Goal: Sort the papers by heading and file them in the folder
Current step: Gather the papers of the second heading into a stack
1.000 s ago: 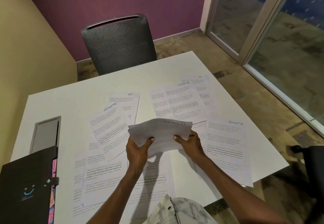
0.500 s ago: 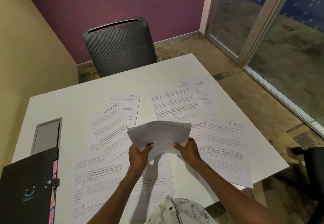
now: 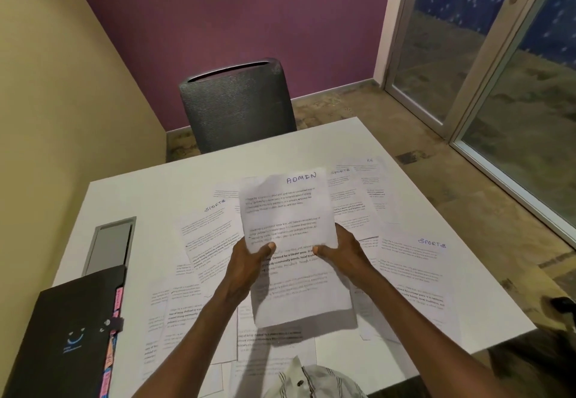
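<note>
I hold a small stack of papers headed ADMIN (image 3: 288, 210) upright above the table, its printed face toward me. My left hand (image 3: 249, 260) grips its left edge and my right hand (image 3: 341, 251) grips its right edge, thumbs on the front. Several other sheets lie spread on the white table (image 3: 140, 198): one headed SPORTS (image 3: 208, 226) to the left, another SPORTS sheet (image 3: 417, 266) to the right, and an HR sheet (image 3: 372, 182) at the back right. A black folder (image 3: 65, 332) with pink tabs lies shut at the near left corner.
A grey cable hatch (image 3: 109, 244) is set in the table beyond the folder. A dark chair (image 3: 238, 104) stands at the table's far side. Glass doors are at the right, and another chair's edge (image 3: 561, 307) shows at the right.
The held stack has been raised and tipped upright, so its ADMIN heading now faces me. My head has lifted, showing more of the wall.
</note>
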The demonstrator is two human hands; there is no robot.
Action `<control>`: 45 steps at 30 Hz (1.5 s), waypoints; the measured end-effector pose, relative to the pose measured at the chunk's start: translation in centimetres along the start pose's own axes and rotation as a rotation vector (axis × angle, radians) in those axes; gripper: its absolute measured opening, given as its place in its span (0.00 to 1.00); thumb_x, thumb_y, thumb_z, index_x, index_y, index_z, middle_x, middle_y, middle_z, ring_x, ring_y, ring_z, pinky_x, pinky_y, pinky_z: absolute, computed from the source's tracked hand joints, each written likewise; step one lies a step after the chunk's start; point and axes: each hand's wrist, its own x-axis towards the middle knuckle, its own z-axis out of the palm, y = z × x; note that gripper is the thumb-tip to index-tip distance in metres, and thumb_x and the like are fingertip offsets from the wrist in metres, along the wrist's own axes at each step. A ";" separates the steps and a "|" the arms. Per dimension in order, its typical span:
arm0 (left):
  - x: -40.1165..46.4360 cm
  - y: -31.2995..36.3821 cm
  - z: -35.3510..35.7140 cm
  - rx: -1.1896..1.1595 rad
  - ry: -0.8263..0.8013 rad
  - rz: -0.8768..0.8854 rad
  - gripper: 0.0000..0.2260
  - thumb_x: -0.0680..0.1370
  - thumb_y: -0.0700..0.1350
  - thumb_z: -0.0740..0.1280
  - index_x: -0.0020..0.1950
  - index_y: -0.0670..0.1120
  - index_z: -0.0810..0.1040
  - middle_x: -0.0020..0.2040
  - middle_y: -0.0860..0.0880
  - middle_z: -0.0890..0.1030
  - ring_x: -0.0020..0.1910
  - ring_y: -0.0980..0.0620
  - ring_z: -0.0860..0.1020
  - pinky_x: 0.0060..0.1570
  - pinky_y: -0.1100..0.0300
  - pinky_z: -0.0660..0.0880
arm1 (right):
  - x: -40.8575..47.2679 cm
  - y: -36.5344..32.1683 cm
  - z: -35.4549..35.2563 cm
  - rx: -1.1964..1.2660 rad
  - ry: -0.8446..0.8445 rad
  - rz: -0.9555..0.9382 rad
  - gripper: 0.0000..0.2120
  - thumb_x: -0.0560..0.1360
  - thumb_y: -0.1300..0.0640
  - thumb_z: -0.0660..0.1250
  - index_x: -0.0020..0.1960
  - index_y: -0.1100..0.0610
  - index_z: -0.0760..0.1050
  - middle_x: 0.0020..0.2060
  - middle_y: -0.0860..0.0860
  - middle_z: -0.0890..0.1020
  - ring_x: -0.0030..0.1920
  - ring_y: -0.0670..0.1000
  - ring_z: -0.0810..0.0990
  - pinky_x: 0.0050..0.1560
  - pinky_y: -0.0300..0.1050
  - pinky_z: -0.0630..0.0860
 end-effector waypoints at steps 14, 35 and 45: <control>-2.5 -0.6 -4.2 -0.249 0.087 -0.174 0.12 0.75 0.36 0.72 0.58 0.41 0.82 0.53 0.43 0.85 0.53 0.43 0.84 0.55 0.47 0.80 | -1.8 -1.8 3.7 -0.041 -0.111 -0.105 0.18 0.78 0.54 0.67 0.67 0.51 0.70 0.59 0.42 0.79 0.58 0.42 0.77 0.50 0.29 0.71; -5.2 -13.2 -26.1 -0.163 0.826 -0.351 0.10 0.78 0.43 0.67 0.37 0.45 0.80 0.41 0.43 0.82 0.42 0.43 0.81 0.43 0.54 0.76 | -3.8 -2.6 20.7 -0.205 -0.076 0.044 0.17 0.78 0.53 0.67 0.65 0.54 0.71 0.57 0.50 0.80 0.55 0.53 0.79 0.51 0.46 0.73; -6.4 -21.7 -34.1 0.480 0.788 -0.430 0.14 0.73 0.57 0.70 0.42 0.45 0.78 0.38 0.47 0.80 0.37 0.48 0.80 0.41 0.50 0.82 | -4.8 -2.0 24.1 -0.225 0.087 0.105 0.17 0.77 0.52 0.67 0.64 0.52 0.72 0.54 0.48 0.80 0.53 0.53 0.79 0.51 0.45 0.72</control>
